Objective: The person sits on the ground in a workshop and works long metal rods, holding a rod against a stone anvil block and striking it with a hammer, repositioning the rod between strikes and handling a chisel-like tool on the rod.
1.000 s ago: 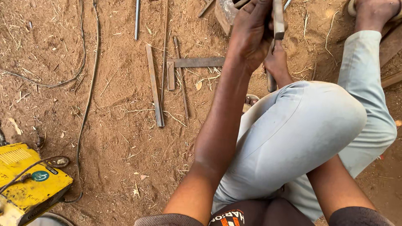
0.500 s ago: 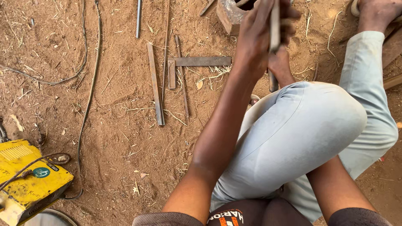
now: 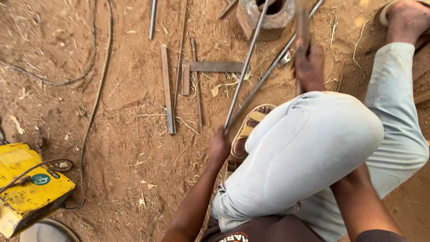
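Left hand (image 3: 219,145) dropped, now gripping rods (image 3: 246,71)

Bright, even daylight with soft shadows; sharp overall, slight motion blur near the top edge.

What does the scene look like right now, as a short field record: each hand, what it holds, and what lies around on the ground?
left hand: grips the near ends of two thin metal rods
metal rods: slant up toward a round metal block, over its top
right hand: closed on an upright handle; its head is out of view
ground: bare reddish dirt
flat steel strips: lie left of the rods
yellow machine: lower left, cables attached
sandal: beside the left hand
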